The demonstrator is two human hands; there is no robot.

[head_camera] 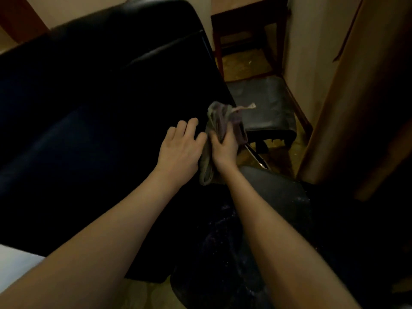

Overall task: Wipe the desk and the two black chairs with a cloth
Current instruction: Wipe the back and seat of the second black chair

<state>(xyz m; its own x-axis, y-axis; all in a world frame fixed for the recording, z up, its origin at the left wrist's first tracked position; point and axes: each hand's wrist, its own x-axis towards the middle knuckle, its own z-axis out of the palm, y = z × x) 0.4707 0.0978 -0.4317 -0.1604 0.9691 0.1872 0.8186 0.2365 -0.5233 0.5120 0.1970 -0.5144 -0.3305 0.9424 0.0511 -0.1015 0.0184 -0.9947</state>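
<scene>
Gripping the bunched grey cloth [219, 130] in the right hand [224, 150] against the right edge of the big black chair [100, 97], with the left hand [180, 148] spread flat beside it, unwiped black surface stretching leftward, likely next.

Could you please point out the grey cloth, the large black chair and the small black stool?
Crumpled grey cloth [219, 121], head view, bunched upper part.
Large black leather chair [100, 97], head view, back panel.
Small black padded stool [267, 103], head view, seat cushion.

Dim room, pale wall [312, 41], speckled floor [245, 63]
</scene>
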